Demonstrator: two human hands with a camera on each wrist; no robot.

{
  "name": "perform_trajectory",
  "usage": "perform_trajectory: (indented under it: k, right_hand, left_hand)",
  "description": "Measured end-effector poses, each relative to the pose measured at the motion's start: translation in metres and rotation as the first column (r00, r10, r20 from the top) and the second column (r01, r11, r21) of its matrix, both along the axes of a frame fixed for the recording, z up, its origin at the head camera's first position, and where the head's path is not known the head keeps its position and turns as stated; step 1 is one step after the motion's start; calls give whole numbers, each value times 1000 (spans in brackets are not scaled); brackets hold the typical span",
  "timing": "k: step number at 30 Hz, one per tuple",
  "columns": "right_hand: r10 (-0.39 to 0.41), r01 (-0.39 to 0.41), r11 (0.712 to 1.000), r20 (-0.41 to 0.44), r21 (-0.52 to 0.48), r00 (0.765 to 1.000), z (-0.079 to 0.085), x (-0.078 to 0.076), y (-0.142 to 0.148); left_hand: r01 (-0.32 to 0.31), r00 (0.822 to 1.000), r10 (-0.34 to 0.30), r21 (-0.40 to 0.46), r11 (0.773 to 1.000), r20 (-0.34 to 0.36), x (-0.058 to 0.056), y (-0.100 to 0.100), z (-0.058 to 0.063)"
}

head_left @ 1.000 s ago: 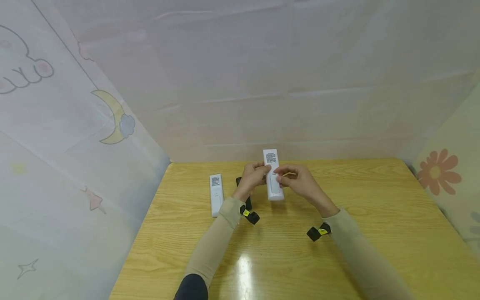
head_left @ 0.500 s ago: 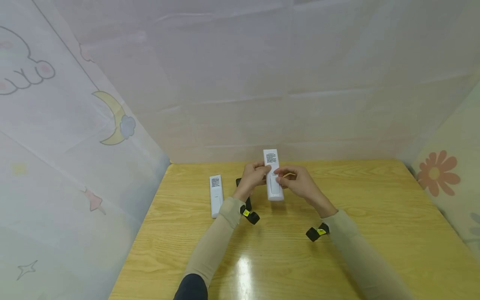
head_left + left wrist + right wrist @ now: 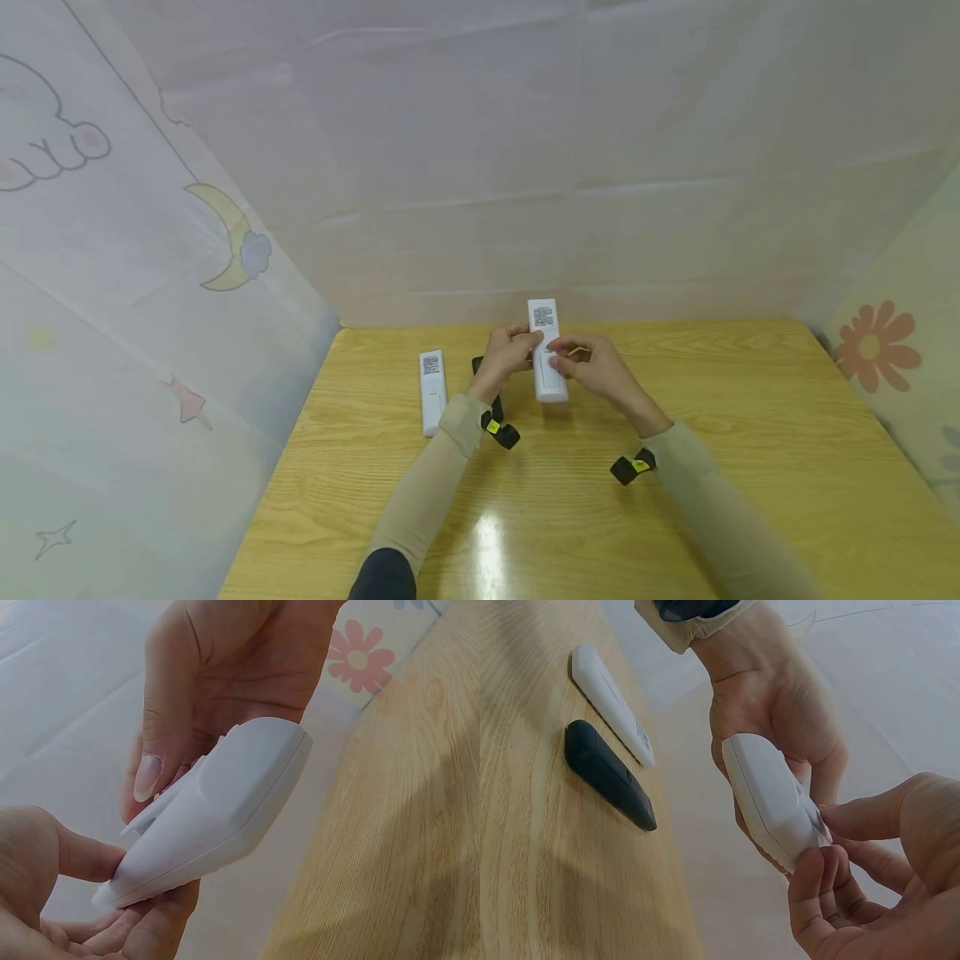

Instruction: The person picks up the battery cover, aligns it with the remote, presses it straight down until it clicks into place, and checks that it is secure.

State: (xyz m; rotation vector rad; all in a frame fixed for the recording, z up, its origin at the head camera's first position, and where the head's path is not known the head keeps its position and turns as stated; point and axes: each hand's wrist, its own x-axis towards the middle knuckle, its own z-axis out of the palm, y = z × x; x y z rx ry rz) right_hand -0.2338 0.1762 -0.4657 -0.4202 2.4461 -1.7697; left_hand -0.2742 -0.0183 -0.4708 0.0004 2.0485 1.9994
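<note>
A white remote control (image 3: 542, 317) is held above the table, its back with a printed label turned up. My left hand (image 3: 507, 353) grips it from the left side, thumb on the back and fingers underneath. From the right, my right hand (image 3: 600, 363) pinches the battery cover (image 3: 144, 817) between thumb and fingers. In the left wrist view the cover tilts away from the remote, a gap showing beneath its edge. The inside of the battery compartment is hidden.
Left of the hands, a second white remote control (image 3: 432, 393) lies back up on the wooden table (image 3: 570, 517). Beside it lies a black remote control (image 3: 609, 774), partly covered by my left hand in the head view. Printed cloth walls (image 3: 480, 208) stand behind and at both sides.
My right thumb and wrist have shifted slightly left over the battery cover. My left hand and the remote control stay nearly in place.
</note>
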Motion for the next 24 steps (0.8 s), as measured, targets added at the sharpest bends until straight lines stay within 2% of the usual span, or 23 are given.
perform_trajectory:
  k: [7, 13, 20, 24]
  right_hand:
    - [-39, 39, 999, -19, 37, 999, -4, 0, -2]
    - [-76, 76, 997, -27, 17, 997, -8, 1, -6]
    - [-147, 147, 989, 15, -18, 989, -10, 2, -11]
    - [-155, 156, 987, 38, -31, 987, -10, 2, -11]
  left_hand:
    - [-2, 1000, 2, 13, 1000, 1, 0, 0, -1]
    - [-2, 1000, 2, 23, 1000, -4, 1, 0, -4]
    - [-17, 1000, 17, 24, 1000, -10, 0, 0, -6]
    - [-28, 1000, 29, 28, 999, -13, 0, 0, -6]
